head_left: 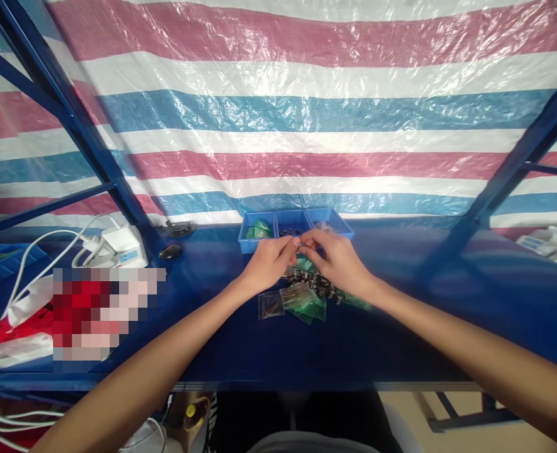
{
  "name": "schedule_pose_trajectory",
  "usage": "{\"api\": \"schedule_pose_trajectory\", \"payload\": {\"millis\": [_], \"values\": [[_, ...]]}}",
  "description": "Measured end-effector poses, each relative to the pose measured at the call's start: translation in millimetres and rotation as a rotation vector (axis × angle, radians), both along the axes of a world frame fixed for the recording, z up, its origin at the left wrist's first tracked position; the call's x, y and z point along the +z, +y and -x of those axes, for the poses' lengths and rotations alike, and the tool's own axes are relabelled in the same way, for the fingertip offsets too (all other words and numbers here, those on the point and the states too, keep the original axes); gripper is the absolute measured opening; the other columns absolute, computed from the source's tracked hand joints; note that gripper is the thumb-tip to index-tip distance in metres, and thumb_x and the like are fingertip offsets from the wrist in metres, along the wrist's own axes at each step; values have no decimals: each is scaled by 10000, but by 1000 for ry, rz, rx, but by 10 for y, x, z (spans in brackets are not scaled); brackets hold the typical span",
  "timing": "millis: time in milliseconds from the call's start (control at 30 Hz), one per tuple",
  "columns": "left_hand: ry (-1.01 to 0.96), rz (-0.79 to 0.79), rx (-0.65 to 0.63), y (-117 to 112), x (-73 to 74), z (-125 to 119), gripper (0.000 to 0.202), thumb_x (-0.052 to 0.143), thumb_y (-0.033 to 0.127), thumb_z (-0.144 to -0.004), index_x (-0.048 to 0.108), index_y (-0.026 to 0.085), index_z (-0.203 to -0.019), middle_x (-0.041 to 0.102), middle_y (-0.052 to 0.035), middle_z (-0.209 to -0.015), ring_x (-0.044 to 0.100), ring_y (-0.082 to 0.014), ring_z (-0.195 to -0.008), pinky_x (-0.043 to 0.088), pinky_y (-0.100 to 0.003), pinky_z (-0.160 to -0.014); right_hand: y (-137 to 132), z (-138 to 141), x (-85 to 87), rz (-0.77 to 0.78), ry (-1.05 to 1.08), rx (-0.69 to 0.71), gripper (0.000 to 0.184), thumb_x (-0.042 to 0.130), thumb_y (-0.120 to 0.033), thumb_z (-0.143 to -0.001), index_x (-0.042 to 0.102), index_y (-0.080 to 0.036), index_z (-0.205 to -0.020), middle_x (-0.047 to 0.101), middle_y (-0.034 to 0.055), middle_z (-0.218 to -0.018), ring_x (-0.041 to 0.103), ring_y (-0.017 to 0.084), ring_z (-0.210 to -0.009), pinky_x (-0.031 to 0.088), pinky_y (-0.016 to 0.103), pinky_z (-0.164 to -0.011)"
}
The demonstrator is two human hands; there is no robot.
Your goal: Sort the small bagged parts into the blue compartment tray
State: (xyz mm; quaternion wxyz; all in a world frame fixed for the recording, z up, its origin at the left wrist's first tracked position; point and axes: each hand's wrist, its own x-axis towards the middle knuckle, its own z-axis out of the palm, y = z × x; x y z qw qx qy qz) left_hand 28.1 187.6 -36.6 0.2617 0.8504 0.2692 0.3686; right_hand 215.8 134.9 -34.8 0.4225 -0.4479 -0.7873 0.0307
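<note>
My left hand (270, 261) and my right hand (336, 259) meet over the middle of the blue table (377, 340), fingertips pinched together on a tiny part too small to name. Under them lies a pile of small clear and green bags (302, 297) holding small metal parts. Just behind the hands stand three small blue bins (293, 219); the left one holds green bags, the middle one dark small parts.
A striped tarp (307, 126) hangs behind the table between blue frame posts. At the left lie a white charger with cables (118, 242), a red and white bag (19, 324) and a blue tray (0, 264). White items (554, 242) sit at the far right.
</note>
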Motion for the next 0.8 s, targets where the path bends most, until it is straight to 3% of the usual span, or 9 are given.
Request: {"api": "schedule_pose_trajectory", "payload": {"millis": [167,300,500,667,800], "values": [[-38,77,-22,-9,5,-7,504,401,460,-1070,649,164,-746,650,-3,-645,643,-132,-613,477,-247,-627,-22,25,26,86,85,64,151,506,-223,-1010,647,-184,-979,677,27,-836,551,144,-660,395,281,-636],[-25,59,-28,-15,11,-2,458,413,447,-1066,622,174,-764,636,5,-647,632,-131,-608,470,-250,-616,-21,31,13,157,152,44,194,511,-301,-1015,632,-191,-911,636,21,-765,531,157,-654,372,291,-608],[-113,96,-1,9,-8,9,199,570,390,-1003,589,197,-963,656,24,-748,670,-131,-620,479,-239,-587,-1,17,-12,223,172,31,240,536,-343,-1004,600,-198,-823,558,-6,-652,494,153,-582,344,299,-573],[-110,12,19,39,-49,-5,105,624,257,-958,677,197,-1027,750,-24,-892,735,-158,-778,525,-236,-634,34,-3,-30,298,233,21,232,553,-357,-988,604,-196,-828,613,7,-673,574,169,-597,395,310,-593],[-85,-73,55,52,-84,-6,159,717,203,-885,705,204,-1044,766,-23,-899,728,-154,-807,564,-246,-704,43,-7,-42,310,241,10,229,551,-347,-978,607,-194,-817,629,15,-678,593,174,-604,413,312,-593]]}}
